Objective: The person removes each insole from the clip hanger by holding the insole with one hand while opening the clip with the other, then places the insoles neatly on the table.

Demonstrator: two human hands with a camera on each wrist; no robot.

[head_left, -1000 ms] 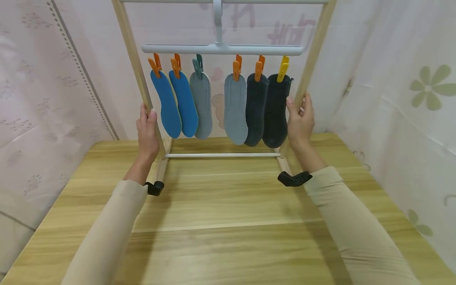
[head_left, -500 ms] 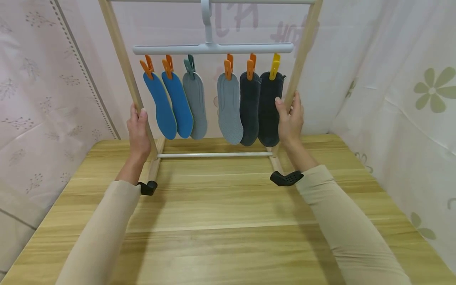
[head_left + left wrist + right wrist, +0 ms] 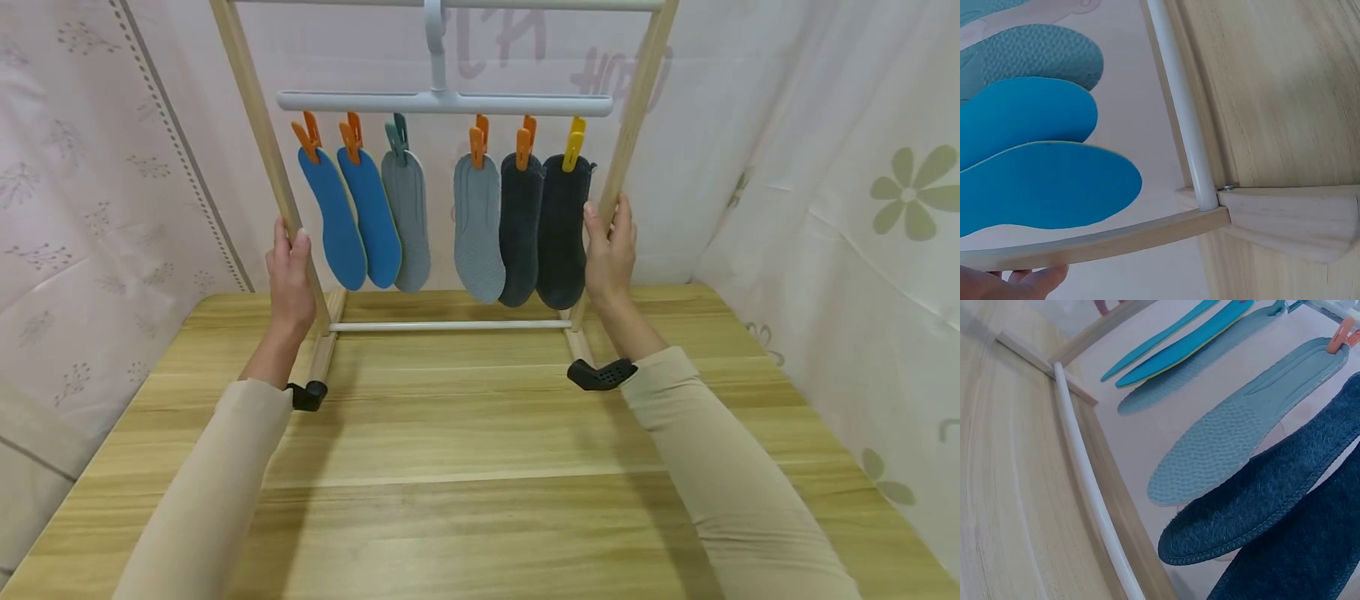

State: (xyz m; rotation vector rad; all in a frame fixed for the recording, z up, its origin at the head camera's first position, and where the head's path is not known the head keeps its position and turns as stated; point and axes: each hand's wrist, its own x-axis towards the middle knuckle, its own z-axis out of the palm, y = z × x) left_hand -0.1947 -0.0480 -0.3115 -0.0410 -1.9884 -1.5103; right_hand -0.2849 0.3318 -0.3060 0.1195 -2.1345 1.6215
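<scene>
- Pale wood makes up the rack (image 3: 255,108), standing on the table (image 3: 480,450); on the head view's dial, its uprights climb toward eleven and one.
- At nine o'clock, the left hand (image 3: 291,279) grips the left upright (image 3: 273,167), fingers and thumb on either side of the wood.
- Between two and three o'clock, the right hand (image 3: 611,262) grips the right upright (image 3: 634,125) likewise, thumb on the inner side.
- At twelve, a white hanger (image 3: 442,102) hangs by its hook from the rack's top bar (image 3: 525,4).
- Beneath it hang six clipped insoles: a blue insole (image 3: 333,221) and a second blue insole (image 3: 371,221) near ten, a grey insole (image 3: 405,225) between ten and eleven, another grey insole (image 3: 478,229) at twelve, a black insole (image 3: 519,233) at one, and a further black insole (image 3: 564,233) toward two, just beside the right thumb; whether these touch is unclear.
- Four clips are orange; the green clip (image 3: 396,137) holds the first grey insole, the yellow clip (image 3: 573,150) the outermost black one.
- Just below the dial's centre, a white rod (image 3: 450,326) joins the uprights.
- Beige sleeves come in from eight (image 3: 202,492) and four.
- A pale patterned curtain (image 3: 825,150) stands behind, toward two.
</scene>
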